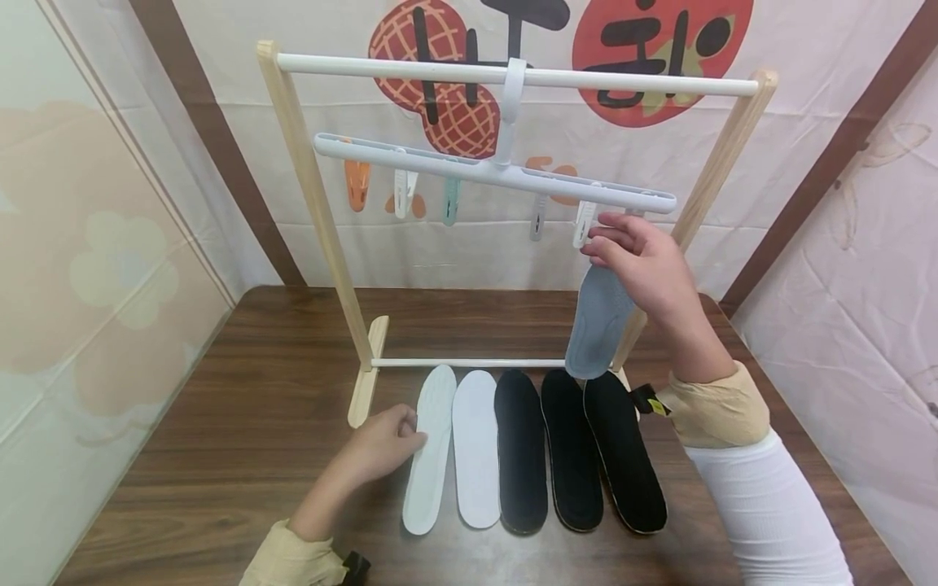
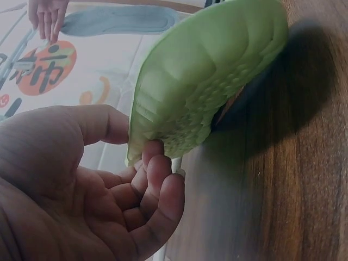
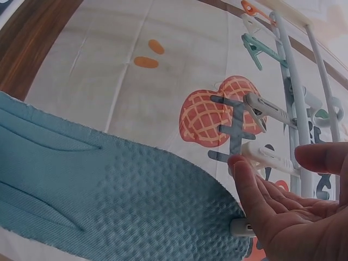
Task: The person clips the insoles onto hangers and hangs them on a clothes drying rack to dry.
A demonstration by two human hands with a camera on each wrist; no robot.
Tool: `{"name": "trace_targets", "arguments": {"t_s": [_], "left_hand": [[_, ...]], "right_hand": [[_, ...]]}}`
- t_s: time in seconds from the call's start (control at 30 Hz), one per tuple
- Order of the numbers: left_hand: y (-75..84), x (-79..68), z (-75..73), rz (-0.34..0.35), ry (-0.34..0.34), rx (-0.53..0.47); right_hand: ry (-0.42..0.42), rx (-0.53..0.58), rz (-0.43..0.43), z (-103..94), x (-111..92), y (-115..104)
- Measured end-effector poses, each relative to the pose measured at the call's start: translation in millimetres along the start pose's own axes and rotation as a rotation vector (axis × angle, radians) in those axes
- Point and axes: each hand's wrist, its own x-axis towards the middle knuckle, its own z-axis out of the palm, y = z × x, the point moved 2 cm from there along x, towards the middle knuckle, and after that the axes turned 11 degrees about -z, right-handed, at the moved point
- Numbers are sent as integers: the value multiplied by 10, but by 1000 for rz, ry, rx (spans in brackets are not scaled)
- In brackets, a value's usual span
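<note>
My left hand pinches the edge of a pale green insole between thumb and fingertips. In the left wrist view that insole is tilted up off the table, its bumpy underside showing. My right hand is raised at the right end of the hanger. Its fingers are spread around a white clip, one fingertip right at the clip's end. A blue-grey insole hangs below the hand, its upper end in a light clip; part of that end is hidden by the hand in the head view.
A white insole and black insoles lie in a row on the wooden table. The hanger hooks over the rack's white top bar. An orange clip, a teal clip and others dangle from it.
</note>
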Motion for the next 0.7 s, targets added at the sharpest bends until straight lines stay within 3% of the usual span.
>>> {"name": "trace_targets", "arguments": {"t_s": [0.4,0.7], "left_hand": [[-26,7,4,-2,-5,4],[-38,17,4,0,7,8]], "right_hand": [[20,-95,68,33,88,-2],[21,-54,91,62,175,-2]]}}
